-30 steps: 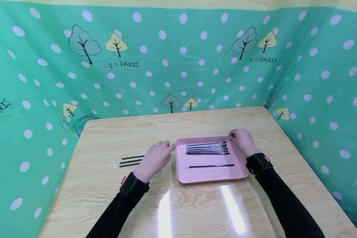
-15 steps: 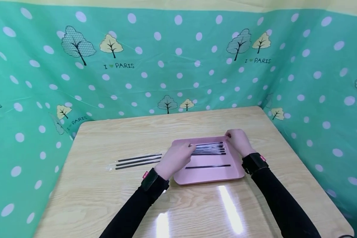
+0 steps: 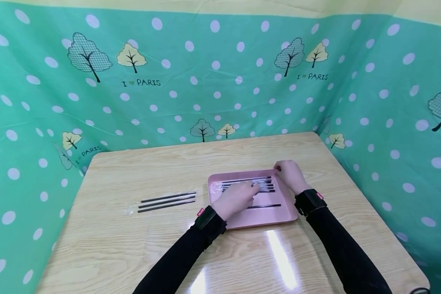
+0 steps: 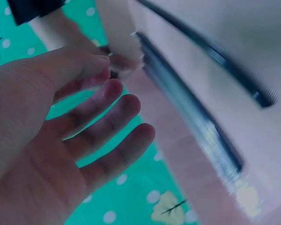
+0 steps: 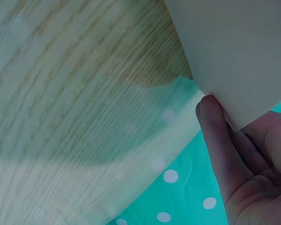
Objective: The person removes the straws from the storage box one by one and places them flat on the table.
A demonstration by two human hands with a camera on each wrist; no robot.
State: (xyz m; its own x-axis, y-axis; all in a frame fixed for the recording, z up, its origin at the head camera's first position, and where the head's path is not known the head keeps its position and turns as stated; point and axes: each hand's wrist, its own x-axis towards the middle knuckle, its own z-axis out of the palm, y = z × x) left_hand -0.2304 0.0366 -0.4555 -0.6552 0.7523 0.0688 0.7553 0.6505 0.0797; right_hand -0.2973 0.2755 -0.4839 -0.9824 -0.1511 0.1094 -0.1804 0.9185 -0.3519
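Note:
My left hand (image 3: 237, 198) hovers over the pink tray (image 3: 268, 214), holding nothing. In the left wrist view that hand (image 4: 79, 117) has loosely bent fingers, thumb close to the index finger. Beside them a bundle of thin black sticks (image 4: 192, 108) in clear plastic lies in the tray, apart from the hand. A single black stick (image 4: 215, 54) lies parallel to the bundle; whether these are straws or chopsticks I cannot tell. My right hand (image 3: 293, 176) pinches the tray's far right corner. The right wrist view shows its fingers at the tray's edge (image 5: 239, 61).
Several inches left of the tray, three more wrapped black sticks (image 3: 167, 201) lie side by side on the wooden table (image 3: 106, 245). A green dotted cloth (image 3: 176, 73) hangs behind and along both sides. A dark cable-like loop (image 3: 420, 290) shows at the lower right.
My left hand has moved right, from beside the tray's left edge to above the sticks in it. The right hand stays on the corner. The head view has shifted slightly.

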